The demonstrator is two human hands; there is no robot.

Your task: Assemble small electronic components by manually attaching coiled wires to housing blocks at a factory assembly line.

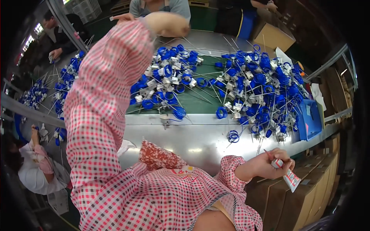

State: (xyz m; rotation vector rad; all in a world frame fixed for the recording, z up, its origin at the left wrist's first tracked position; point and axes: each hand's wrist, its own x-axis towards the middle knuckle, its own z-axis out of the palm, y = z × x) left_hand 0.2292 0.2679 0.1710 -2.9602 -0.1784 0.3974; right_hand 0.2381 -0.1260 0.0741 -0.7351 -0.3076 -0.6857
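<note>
My right hand is closed around a small white and red squeeze tube, out at the right over the table's front edge. The tube's flat end hangs down, and a thin reddish tip shows by the fingers. My left arm, in a pink checked sleeve, is raised high across the view. At its end my left hand is smeared and its fingers cannot be made out. Below it lies a heap of blue coiled cables with white connectors and thin metal rods. A second such heap spreads to the right.
A metal-edged table with a green surface stretches before me. A blue bin stands at its right end, with cardboard boxes below. One co-worker sits opposite; others are at the left. A metal rail crosses the left side.
</note>
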